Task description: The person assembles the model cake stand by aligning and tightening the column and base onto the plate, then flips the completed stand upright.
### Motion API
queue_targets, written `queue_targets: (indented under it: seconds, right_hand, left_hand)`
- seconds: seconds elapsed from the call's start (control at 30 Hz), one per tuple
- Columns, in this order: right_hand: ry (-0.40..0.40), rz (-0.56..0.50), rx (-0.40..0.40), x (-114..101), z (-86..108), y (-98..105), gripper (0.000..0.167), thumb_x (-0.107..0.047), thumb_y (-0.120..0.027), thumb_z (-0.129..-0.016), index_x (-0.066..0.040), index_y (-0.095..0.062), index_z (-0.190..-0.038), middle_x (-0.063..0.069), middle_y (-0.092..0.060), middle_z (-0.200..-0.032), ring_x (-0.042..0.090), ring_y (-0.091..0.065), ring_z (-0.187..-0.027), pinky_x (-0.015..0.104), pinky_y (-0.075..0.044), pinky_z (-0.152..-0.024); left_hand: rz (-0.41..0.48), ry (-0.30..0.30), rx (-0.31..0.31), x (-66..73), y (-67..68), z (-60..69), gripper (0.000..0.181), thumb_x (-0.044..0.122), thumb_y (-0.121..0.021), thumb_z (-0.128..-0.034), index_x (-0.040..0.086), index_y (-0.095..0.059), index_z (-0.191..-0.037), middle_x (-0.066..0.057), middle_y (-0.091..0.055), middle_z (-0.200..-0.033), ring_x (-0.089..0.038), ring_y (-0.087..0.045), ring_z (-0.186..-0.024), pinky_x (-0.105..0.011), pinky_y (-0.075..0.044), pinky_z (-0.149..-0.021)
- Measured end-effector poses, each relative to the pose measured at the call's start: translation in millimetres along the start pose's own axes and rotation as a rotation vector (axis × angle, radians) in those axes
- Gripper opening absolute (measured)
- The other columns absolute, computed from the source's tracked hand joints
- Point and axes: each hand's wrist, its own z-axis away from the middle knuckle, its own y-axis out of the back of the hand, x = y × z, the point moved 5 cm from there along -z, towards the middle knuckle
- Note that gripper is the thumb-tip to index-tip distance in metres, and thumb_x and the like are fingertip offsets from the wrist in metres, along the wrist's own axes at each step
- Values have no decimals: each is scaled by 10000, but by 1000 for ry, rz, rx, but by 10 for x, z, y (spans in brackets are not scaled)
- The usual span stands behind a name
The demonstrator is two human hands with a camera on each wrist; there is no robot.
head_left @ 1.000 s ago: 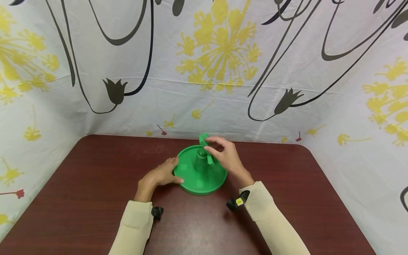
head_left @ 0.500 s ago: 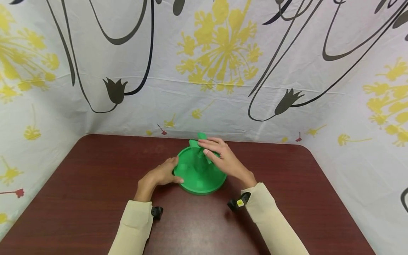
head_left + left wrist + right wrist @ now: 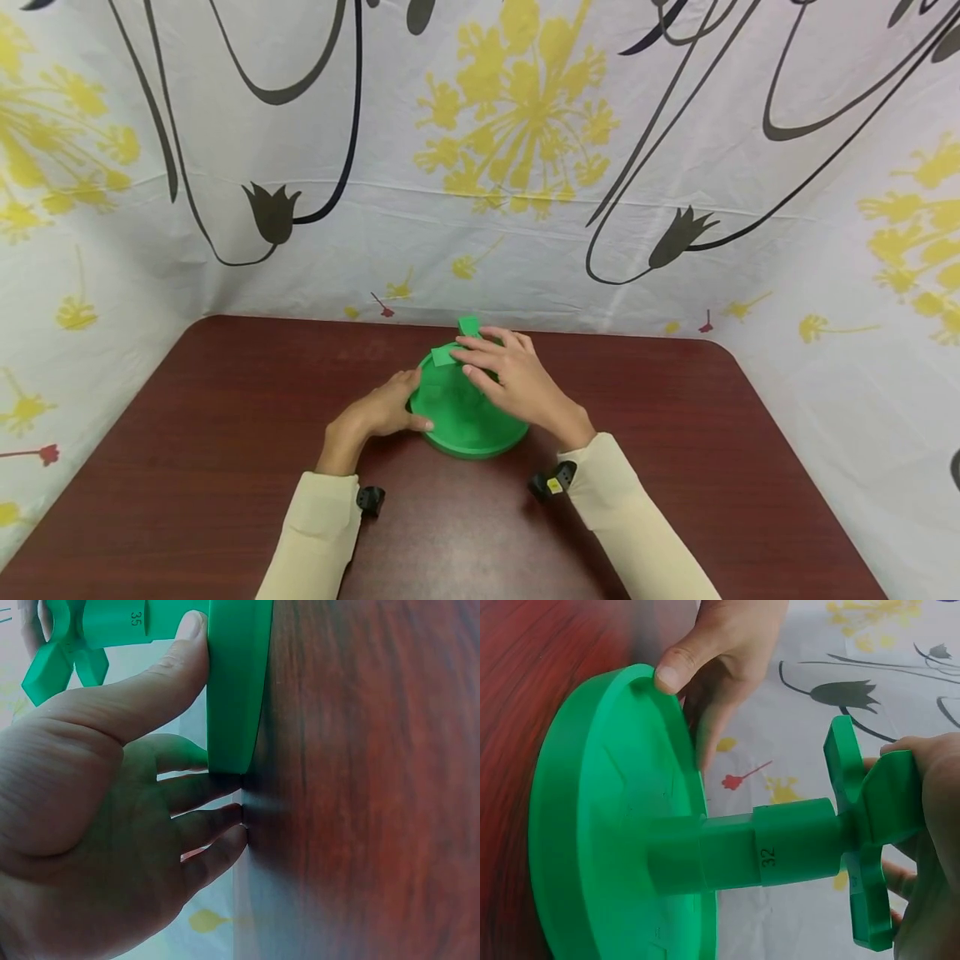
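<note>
A green round base (image 3: 468, 440) with a raised rim lies flat on the table. My left hand (image 3: 378, 408) grips its left edge; in the left wrist view, the thumb lies on the rim (image 3: 234, 697) and the fingertips reach the table beside it. From the base's middle rises a green stem marked 32 (image 3: 799, 841) in the right wrist view, topped by a lobed green handle (image 3: 845, 759). My right hand (image 3: 525, 387) holds that handle from above, fingers spread over it in the head view, hiding the stem and part of the handle there.
The dark red-brown table (image 3: 247, 467) extends on both sides of the base. Behind it and at the sides hangs a white cloth (image 3: 360, 275) with yellow and grey flower prints. A small black device sits at each wrist.
The right hand has shifted slightly left over the handle, its fingers extending further across. The handle's lobes have turned counterclockwise as viewed from above. The left hand has stayed on the rim.
</note>
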Motion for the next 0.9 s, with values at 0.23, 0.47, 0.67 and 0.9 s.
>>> queue_targets:
  seconds: [0.23, 0.47, 0.67, 0.9]
  right_hand:
    - [-180, -321, 312, 271, 131, 187, 338, -204, -583, -1013, -97, -643, -1327, 99, -571, -1422, 282, -410, -1388, 571, -280, -1127]
    - [-425, -582, 307, 530, 327, 121, 378, -257, -546, -1039, -140, -567, -1398, 124, -548, -1431, 285, -544, -1284, 494, -480, -994]
    - [-435, -648, 290, 442, 315, 162, 358, -146, -546, -1034, -44, -564, -1376, 195, -553, -1403, 338, -543, -1287, 500, -485, -984]
    - [-448, -652, 272, 233, 295, 319, 346, -76, -535, -1026, 24, -559, -1356, 235, -553, -1383, 387, -504, -1318, 510, -467, -1016]
  left_hand:
    - [-4, 2, -8, 18, -12, -6, 939, 280, -728, -919, -4, -126, -1582, -231, -142, -1635, -406, -80, -1519, -621, -161, -1181]
    - [-14, 14, -15, 7, -13, -3, 940, 292, -722, -923, 6, -119, -1585, -221, -132, -1640, -403, -69, -1521, -621, -156, -1182]
    - [-7, 9, -25, 6, -15, 7, 942, 298, -717, -927, -3, -112, -1583, -234, -121, -1638, -413, -61, -1518, -628, -148, -1180]
    - [-8, 19, -15, -11, -15, 3, 948, 294, -723, -922, 8, -110, -1586, -223, -118, -1642, -402, -62, -1522, -626, -154, -1180]
